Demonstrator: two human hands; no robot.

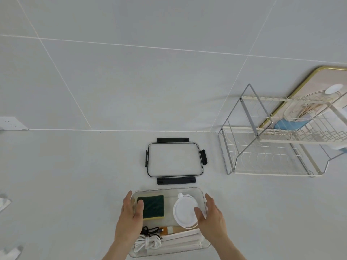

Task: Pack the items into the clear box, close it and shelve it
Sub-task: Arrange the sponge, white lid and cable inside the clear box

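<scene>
The clear box [187, 190] sits on the white counter close to me. Inside it lie a green and yellow sponge [153, 206], a round white lid [185, 211], a brush with a wooden handle [170, 230], a black cable [150, 231], a coiled white cable [148, 243] and long white flat pieces [185, 239]. My left hand [129, 220] grips the box's left wall, thumb inside. My right hand [211, 217] grips the right wall, thumb on the white lid. The box's clear lid with black latches [175, 160] lies flat on the counter behind the box.
A two-tier wire rack [272, 147] stands at the right against the tiled wall, with a gold-rimmed tray [300, 85] leaning behind it. A wall socket [11, 123] is at the far left. Crumpled clear wrapping [4, 202] lies at the left edge.
</scene>
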